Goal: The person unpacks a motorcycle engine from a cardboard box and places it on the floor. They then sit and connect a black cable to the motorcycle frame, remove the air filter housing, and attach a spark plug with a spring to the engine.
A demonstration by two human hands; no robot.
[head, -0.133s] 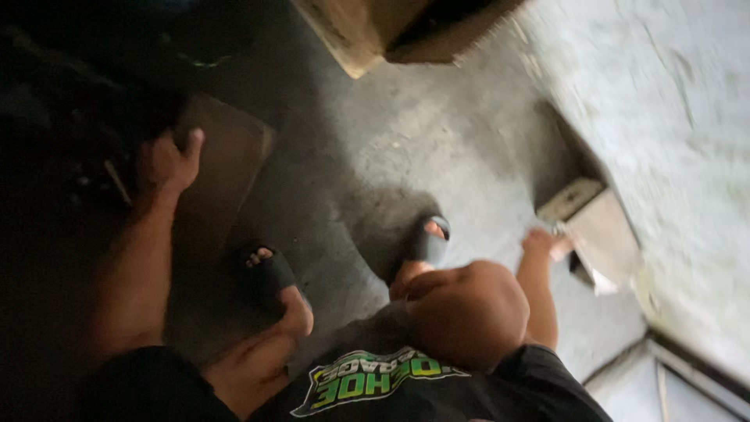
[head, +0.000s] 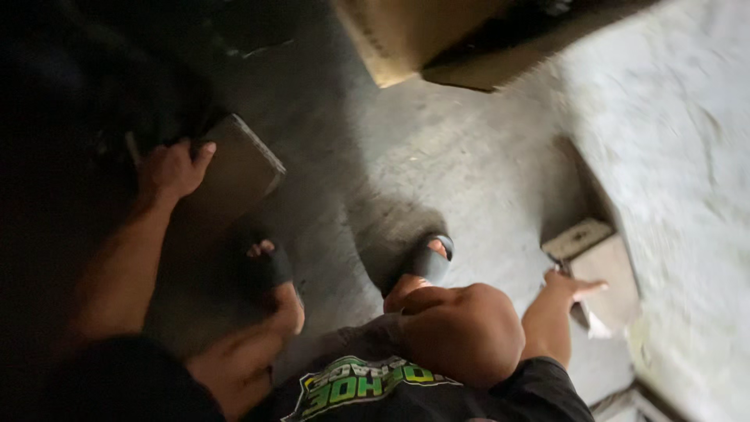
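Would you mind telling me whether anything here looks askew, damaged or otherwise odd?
Nothing looks spilled or broken. The flat brown cardboard sheet under the left hand lies skewed on the grey concrete floor. The right hand reaches toward a small pale block by the wall. The picture is dim and blurred.

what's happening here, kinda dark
A person stands in black slides on a concrete floor. The left hand rests on the edge of a flat board. The right hand, fingers spread, reaches toward a small block by the wall. Neither hand clearly grips anything.
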